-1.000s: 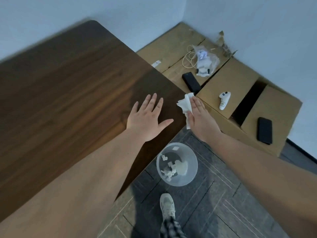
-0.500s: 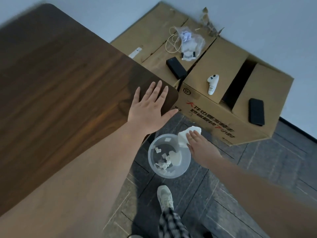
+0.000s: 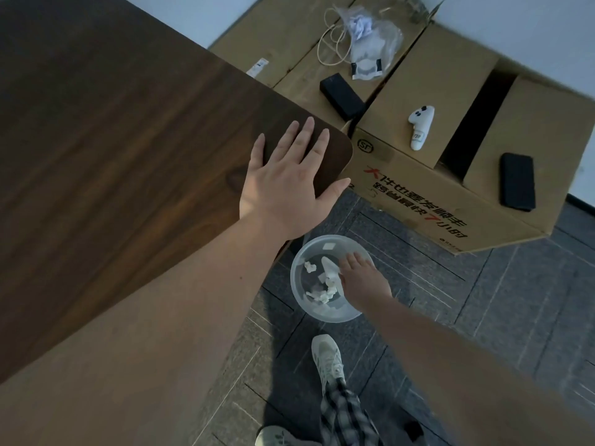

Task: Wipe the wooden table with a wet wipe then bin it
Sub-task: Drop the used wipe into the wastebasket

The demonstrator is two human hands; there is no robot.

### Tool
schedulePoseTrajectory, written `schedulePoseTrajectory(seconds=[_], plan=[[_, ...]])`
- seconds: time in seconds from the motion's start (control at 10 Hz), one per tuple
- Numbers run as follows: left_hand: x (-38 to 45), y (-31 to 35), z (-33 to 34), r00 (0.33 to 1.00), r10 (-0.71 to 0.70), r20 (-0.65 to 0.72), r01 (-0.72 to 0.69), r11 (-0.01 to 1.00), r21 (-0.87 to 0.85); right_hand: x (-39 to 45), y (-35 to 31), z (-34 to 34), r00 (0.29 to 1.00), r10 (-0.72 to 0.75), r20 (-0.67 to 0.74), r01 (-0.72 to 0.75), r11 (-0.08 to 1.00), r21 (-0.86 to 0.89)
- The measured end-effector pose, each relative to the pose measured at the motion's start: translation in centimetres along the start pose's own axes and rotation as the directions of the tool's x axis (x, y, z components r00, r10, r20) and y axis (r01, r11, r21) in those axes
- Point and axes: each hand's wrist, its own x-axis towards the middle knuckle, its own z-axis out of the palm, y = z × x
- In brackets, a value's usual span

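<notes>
The dark wooden table (image 3: 112, 149) fills the left of the view. My left hand (image 3: 285, 181) lies flat on its rounded near corner, fingers spread, holding nothing. On the floor below the corner stands a clear plastic bin (image 3: 322, 313) with several crumpled white wipes in it. My right hand (image 3: 362, 280) reaches down into the bin's mouth, its fingertips still pinching the white wet wipe (image 3: 330, 267), which hangs inside the bin.
A large cardboard box (image 3: 434, 201) stands right of the table, close behind the bin. On it lie a black phone (image 3: 516, 181), a white controller (image 3: 419, 127), a black block (image 3: 342, 96) and a plastic bag with a cable (image 3: 367, 43). My shoe (image 3: 326, 358) is just in front of the bin.
My right hand carried the wipe from the table's corner down to the bin and now reaches inside it. The left hand stayed flat on the corner. The view tilted downward.
</notes>
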Motion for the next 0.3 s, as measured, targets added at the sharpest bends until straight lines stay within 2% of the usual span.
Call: schedulePoseTrajectory(seconds=[0.1, 0.2, 0.3], plan=[[-0.1, -0.1, 0.2, 1.0, -0.003, -0.005, 0.003, 1.0, 0.005, 0.8, 0.2, 1.3, 0.999, 0.037, 0.03, -0.035, 0.999, -0.042], [0.0, 0.1, 0.1, 1.0, 0.008, -0.011, -0.008, 1.0, 0.002, 1.0, 0.3, 2.4, 0.989, 0.056, 0.139, -0.048, 0.997, -0.06], [0.2, 0.2, -0.2, 1.0, 0.002, -0.019, -0.002, 1.0, -0.002, 0.0, -0.8, 1.7, 0.972, -0.004, 0.233, -0.008, 0.999, 0.049]])
